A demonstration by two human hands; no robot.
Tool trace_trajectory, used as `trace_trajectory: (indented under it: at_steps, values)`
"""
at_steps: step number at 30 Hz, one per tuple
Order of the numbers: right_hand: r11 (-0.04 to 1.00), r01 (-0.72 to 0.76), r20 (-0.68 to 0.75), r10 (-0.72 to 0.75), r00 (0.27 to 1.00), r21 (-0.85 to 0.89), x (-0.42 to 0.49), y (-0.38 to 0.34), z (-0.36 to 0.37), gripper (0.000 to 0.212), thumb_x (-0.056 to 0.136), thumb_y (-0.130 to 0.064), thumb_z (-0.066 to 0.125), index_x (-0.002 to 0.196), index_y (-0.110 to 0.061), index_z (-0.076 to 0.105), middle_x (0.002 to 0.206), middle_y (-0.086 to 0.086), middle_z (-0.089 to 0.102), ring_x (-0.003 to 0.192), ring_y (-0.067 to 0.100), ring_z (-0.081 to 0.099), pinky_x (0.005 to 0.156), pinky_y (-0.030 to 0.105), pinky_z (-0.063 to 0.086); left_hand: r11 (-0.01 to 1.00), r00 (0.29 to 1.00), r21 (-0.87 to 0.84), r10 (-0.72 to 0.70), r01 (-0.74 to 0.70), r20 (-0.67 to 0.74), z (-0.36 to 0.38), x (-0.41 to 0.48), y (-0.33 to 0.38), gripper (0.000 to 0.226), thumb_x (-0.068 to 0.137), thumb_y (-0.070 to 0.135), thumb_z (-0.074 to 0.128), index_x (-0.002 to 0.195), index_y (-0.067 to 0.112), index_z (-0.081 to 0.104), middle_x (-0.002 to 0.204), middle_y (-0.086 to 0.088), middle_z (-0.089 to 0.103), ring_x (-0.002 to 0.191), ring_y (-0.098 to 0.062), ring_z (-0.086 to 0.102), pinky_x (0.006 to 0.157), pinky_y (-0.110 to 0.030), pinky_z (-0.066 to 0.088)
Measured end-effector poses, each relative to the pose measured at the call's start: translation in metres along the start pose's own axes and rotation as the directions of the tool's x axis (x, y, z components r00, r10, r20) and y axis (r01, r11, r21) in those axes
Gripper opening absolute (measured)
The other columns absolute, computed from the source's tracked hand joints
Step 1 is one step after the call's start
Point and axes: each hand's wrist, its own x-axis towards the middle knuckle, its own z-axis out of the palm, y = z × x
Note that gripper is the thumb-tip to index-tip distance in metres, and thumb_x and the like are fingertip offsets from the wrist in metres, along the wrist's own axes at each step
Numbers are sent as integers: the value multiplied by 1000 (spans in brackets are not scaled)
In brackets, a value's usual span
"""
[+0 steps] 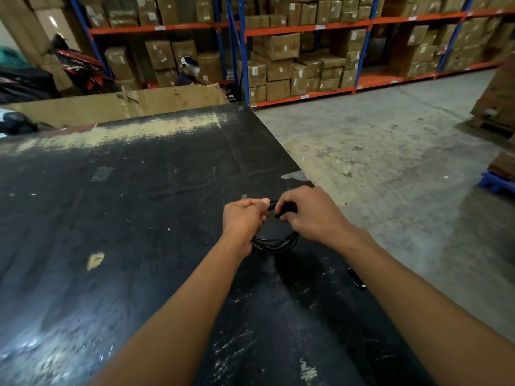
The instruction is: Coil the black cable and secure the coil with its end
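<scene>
The black cable [274,243] hangs as a small coil of several loops between my two hands, just above the black table [139,204]. My left hand [245,217] grips the left side of the coil, thumb on top. My right hand [312,214] pinches the cable's black end [284,210] at the top of the coil, close to my left thumb. The upper part of the coil is hidden by my fingers.
The table's right edge runs just beside my right hand, with concrete floor beyond. A small black object [356,277] lies at that edge near my right forearm. A cardboard sheet [125,104] stands behind the table. Shelves of boxes and a seated person [189,71] are far back.
</scene>
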Motion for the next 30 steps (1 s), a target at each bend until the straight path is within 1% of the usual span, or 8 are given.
trace_trajectory:
  at_steps: [6,11,14,22,23,25,27,30]
  values:
    - [973,145,-185,-178,967,-177,0,4,15,7,82,-19,70,89,-19,71,85,3,72,79,24,57,67,39,49,987,994,-117,-108,110,23,-1,-1,5,9,86,14,72,77,10,72,61,-2,68,45,-4,52,42,-16,42]
    - [971,180,-286,-219,933,-157,0,5,18,12,76,-8,75,86,-12,69,90,7,69,80,27,60,65,40,51,970,979,-135,-194,201,59,-5,-4,15,7,85,12,71,81,7,69,59,-1,69,43,-3,46,33,-14,33]
    - [974,175,-289,-211,934,-146,1,8,17,8,80,-10,71,87,-10,67,84,7,70,76,28,59,65,42,50,958,966,-139,-240,251,93,-4,-5,21,5,86,11,69,83,8,66,72,-5,69,42,-3,38,31,-15,27]
    - [954,250,-386,-295,874,-162,-1,11,16,14,70,3,77,80,-3,68,76,11,70,69,32,62,59,42,53,951,941,-80,-281,300,189,-4,-9,34,7,92,15,63,96,9,60,84,-15,76,39,-2,34,32,-12,29]
    - [951,261,-394,-307,867,-166,-2,12,16,15,70,3,77,80,-3,68,76,12,70,68,32,62,59,42,53,953,943,-71,-277,294,186,-4,-8,35,8,91,15,64,95,8,61,83,-15,77,40,-3,34,33,-12,30]
    - [946,278,-407,-322,855,-166,-2,12,16,15,71,3,77,81,-3,69,77,11,70,68,31,62,59,41,53,966,959,-60,-243,253,148,-5,-8,37,8,87,15,68,86,8,65,64,-5,72,39,-3,35,33,-14,30]
    - [947,284,-415,-322,851,-151,-2,11,15,14,72,1,77,83,-3,70,79,10,71,69,30,64,60,39,54,978,977,-61,-195,201,88,-4,-9,37,12,82,16,73,75,9,67,44,4,52,35,-4,34,32,-17,28]
    - [956,289,-409,-281,868,-44,0,10,11,12,79,-4,76,91,-4,74,84,8,75,72,25,67,65,35,55,992,993,-65,-110,112,32,-4,-10,34,9,80,15,74,74,10,70,37,8,43,30,-4,33,32,-15,26]
